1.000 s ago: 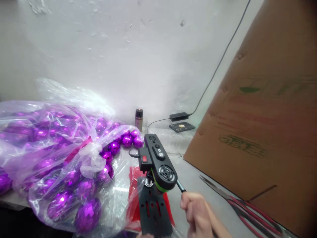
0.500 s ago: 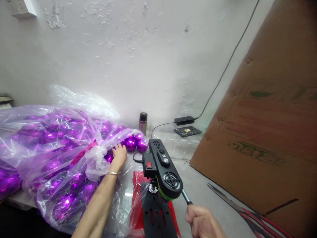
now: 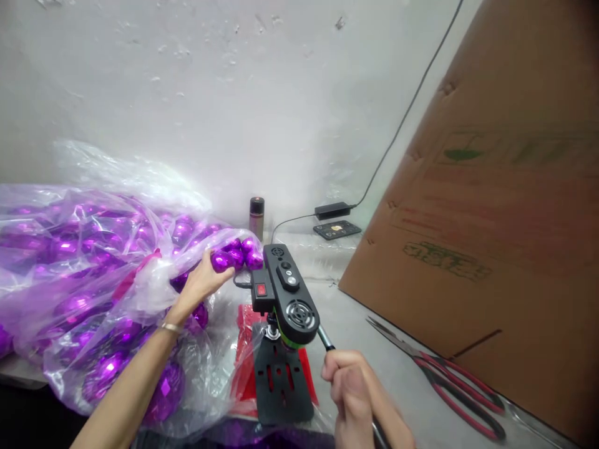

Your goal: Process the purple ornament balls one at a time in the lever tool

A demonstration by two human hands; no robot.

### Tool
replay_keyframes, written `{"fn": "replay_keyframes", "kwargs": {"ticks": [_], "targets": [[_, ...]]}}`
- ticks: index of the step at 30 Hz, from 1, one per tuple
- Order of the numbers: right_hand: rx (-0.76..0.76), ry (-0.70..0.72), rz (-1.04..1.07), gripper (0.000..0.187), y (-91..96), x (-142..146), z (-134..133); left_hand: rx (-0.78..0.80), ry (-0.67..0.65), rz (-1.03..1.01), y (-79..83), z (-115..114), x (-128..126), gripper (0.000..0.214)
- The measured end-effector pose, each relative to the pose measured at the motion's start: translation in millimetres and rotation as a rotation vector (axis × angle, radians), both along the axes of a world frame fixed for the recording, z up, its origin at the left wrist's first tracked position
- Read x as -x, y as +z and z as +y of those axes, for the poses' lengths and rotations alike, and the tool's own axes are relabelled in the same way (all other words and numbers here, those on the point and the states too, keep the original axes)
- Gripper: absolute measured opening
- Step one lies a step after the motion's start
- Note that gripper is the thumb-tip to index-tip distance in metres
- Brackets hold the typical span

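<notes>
My left hand [image 3: 202, 280] reaches into the mouth of a clear plastic bag [image 3: 93, 274] full of shiny purple faceted balls, and its fingers close around one purple ball [image 3: 221, 260]. More purple balls [image 3: 247, 255] lie just beyond it. My right hand [image 3: 352, 390] is closed around the thin metal handle [image 3: 324, 341] that sticks out of a black device [image 3: 286, 296] with a red switch, mounted on a black stand [image 3: 281, 380] at the table's front.
A large cardboard sheet [image 3: 491, 206] leans at the right. Red-handled scissors [image 3: 440, 374] lie before it. A small dark can [image 3: 256, 217], a black power adapter [image 3: 333, 210] with its cable and a flat black remote [image 3: 337, 229] sit by the white wall. Red packaging [image 3: 243, 349] lies under the stand.
My left arm came into view, reached into the bag mouth, and now has lifted a purple ball. My right hand stays on the handle.
</notes>
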State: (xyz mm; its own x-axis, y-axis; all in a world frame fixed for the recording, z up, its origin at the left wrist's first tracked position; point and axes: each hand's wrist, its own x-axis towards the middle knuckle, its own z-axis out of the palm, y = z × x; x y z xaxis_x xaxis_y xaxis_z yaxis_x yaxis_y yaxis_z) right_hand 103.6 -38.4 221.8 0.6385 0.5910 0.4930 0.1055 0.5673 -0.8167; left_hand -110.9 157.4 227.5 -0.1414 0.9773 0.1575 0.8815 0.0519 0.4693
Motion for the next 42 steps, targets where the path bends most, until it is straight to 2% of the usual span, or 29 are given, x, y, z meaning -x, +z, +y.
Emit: {"fn": "replay_keyframes", "kwargs": {"ticks": [3, 4, 6, 9, 12, 15, 17, 18, 21, 23, 26, 29, 31, 35, 39, 42], "targets": [[-0.008, 0.025, -0.04, 0.052, -1.4, -7, 2, 0.032, 0.025, -0.331, 2.6, -55, 4, 0.083], [-0.024, 0.038, -0.084, 0.052, -1.9, -11, 3, 0.006, 0.059, -0.583, -1.4, -77, 5, 0.087], [-0.081, 0.068, -0.197, 0.049, -2.5, -20, 6, -0.034, 0.119, -1.109, -15.4, -122, 0, 0.088], [-0.141, 0.089, -0.312, 0.046, -0.9, -29, 9, 0.102, 0.161, -1.705, -46.0, -172, -20, 0.068], [-0.088, 0.086, -0.292, 0.048, 4.1, -26, 8, 0.291, 0.228, -2.024, -78.0, -195, -47, 0.067], [-0.017, 0.064, -0.187, 0.052, 9.3, -16, 4, 0.382, 0.239, -2.191, -101.8, -198, -65, 0.071], [0.009, 0.053, -0.144, 0.054, 11.7, -10, 1, 0.355, 0.222, -2.177, -111.6, -196, -73, 0.069], [0.014, 0.051, -0.138, 0.054, 12.5, -8, 0, 0.314, 0.219, -2.107, -115.5, -195, -77, 0.067], [0.029, 0.055, -0.13, 0.053, 13.8, -6, -2, 0.144, 0.188, -1.652, -128.8, -191, -86, 0.073], [0.042, 0.064, -0.119, 0.052, 14.1, -7, -2, 0.021, 0.105, -1.316, -143.0, -187, -88, 0.079], [0.05, 0.076, -0.12, 0.05, 14.7, -7, -3, -0.078, -0.062, -0.957, -171.3, -182, -84, 0.081], [0.04, 0.06, -0.151, 0.05, 16.0, -7, -4, -0.078, -0.175, -0.755, -195.3, -176, -78, 0.08], [0.042, 0.052, -0.158, 0.051, 17.0, -6, -5, -0.12, -0.195, -0.702, -203.8, -174, -79, 0.079], [0.055, 0.055, -0.141, 0.05, 19.0, -4, -5, -0.246, -0.191, -0.609, -205.7, -170, -87, 0.082], [0.055, 0.053, -0.096, 0.051, 19.7, -2, -4, -0.184, -0.294, -0.535, -198.3, -165, -93, 0.079], [0.054, 0.053, -0.086, 0.052, 18.9, -3, -4, -0.22, -0.278, -0.517, -193.2, -164, -98, 0.081]]}}
